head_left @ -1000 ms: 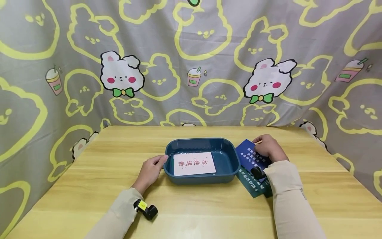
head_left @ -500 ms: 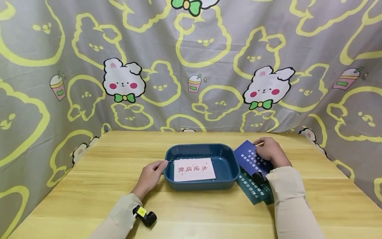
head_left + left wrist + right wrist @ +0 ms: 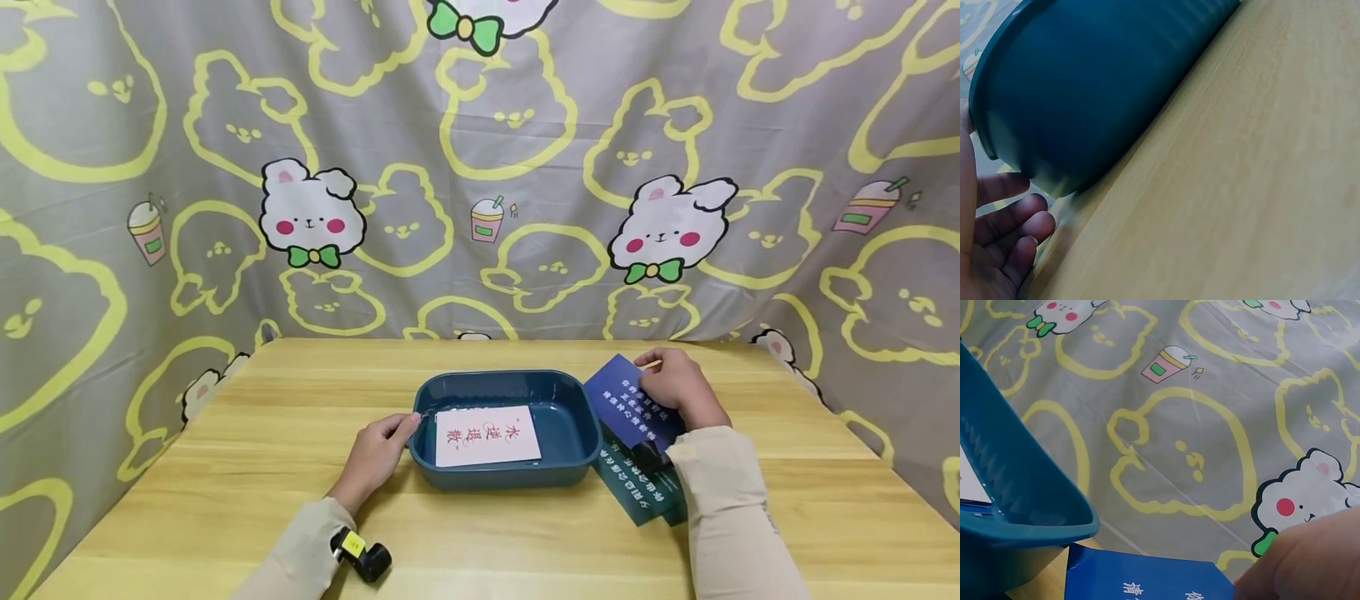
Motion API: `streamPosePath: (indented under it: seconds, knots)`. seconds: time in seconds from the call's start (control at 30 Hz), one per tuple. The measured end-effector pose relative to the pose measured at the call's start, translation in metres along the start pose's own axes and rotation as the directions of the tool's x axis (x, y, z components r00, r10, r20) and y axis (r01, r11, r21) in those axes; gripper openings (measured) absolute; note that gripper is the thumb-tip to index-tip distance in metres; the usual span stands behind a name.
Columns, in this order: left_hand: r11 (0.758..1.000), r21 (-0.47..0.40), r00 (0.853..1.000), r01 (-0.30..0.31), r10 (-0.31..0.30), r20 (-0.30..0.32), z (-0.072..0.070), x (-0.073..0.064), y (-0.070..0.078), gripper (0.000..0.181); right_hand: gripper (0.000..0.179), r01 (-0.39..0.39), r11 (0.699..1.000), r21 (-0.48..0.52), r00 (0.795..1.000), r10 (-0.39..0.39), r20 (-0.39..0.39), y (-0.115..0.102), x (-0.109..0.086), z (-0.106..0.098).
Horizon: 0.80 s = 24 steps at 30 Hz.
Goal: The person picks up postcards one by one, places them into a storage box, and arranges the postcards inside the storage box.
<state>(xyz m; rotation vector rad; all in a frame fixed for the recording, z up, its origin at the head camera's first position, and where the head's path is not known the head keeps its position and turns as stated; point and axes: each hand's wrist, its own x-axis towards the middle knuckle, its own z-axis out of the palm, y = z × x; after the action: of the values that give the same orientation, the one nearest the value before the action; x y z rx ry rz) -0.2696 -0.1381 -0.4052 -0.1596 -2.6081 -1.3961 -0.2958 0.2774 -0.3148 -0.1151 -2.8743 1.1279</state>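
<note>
A dark teal plastic basin (image 3: 502,477) sits on the table, with a white card (image 3: 487,436) bearing red characters lying flat inside it. My left hand (image 3: 380,454) pinches the basin's left rim; in the left wrist view the fingers (image 3: 1016,215) lie beneath that rim. Just right of the basin, my right hand (image 3: 682,387) grips a blue card (image 3: 626,400) with white characters by its far right edge. Beneath the blue card, green cards (image 3: 633,496) with white characters lie partly covered. The right wrist view catches only part of the blue card and the hand's edge.
The wooden table (image 3: 480,550) extends in front of and on both sides of the basin. A grey curtain (image 3: 420,108) with rabbit and drink-cup prints hangs behind it. A small black camera (image 3: 363,557) is strapped to the left wrist.
The blue card has shifted slightly left, nearer the basin, and turned a little in my right hand. My left hand stays on the rim. The head view has tilted up.
</note>
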Motion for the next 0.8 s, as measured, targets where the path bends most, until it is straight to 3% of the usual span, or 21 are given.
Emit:
streamPosePath:
  seconds: [0.37,0.8]
  knots:
    - [1.000,-0.013,1.000,-0.001,0.001,0.002,0.0007,-0.0061,-0.0033,0.044,0.038,-0.011,0.997,0.073,0.997,0.016,-0.069,0.0023,-0.0052,0.0049]
    - [0.999,-0.028,1.000,-0.015,0.015,-0.002,0.0011,-0.0013,-0.0001,0.044,0.040,-0.006,0.997,0.079,0.993,0.015,-0.117,0.0012,-0.0035,-0.0018]
